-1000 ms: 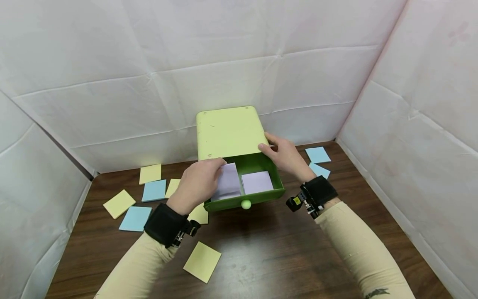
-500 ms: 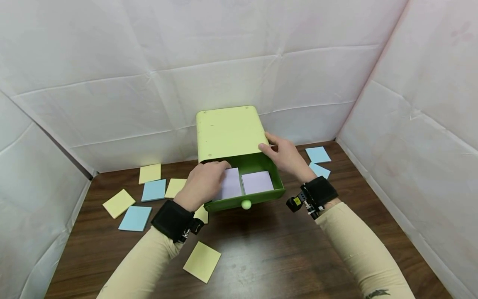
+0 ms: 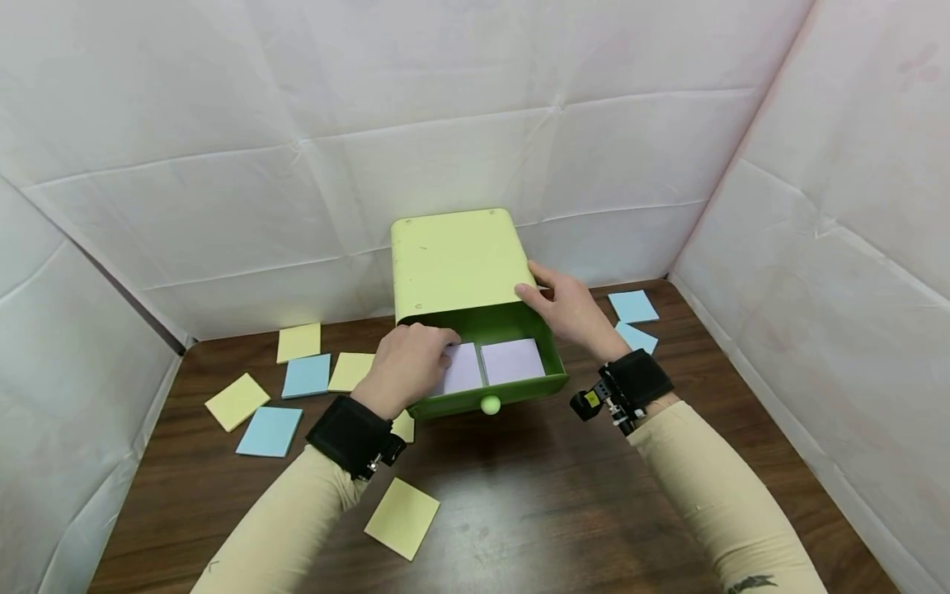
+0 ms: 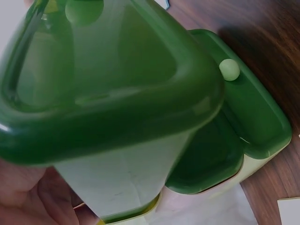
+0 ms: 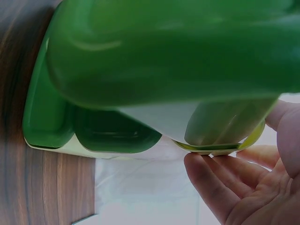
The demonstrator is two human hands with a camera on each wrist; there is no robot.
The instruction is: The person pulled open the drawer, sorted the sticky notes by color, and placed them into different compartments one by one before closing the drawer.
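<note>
A light green drawer box stands at the back middle of the brown table. Its top drawer is pulled out, with a pale knob on the front. Two purple note pads lie inside: one in the right compartment, one in the left. My left hand reaches into the left compartment, fingers curled on that pad, which lies flat. My right hand rests against the box's right side, thumb at the top front corner. In the right wrist view its fingers lie nearly straight beside the box.
Loose yellow notes and blue notes lie left of the box. Two more blue notes lie to its right. White padded walls close in the table on three sides.
My left hand has lowered the tilted purple pad until it lies flat in the drawer's left compartment. The right hand and the box have stayed put.
</note>
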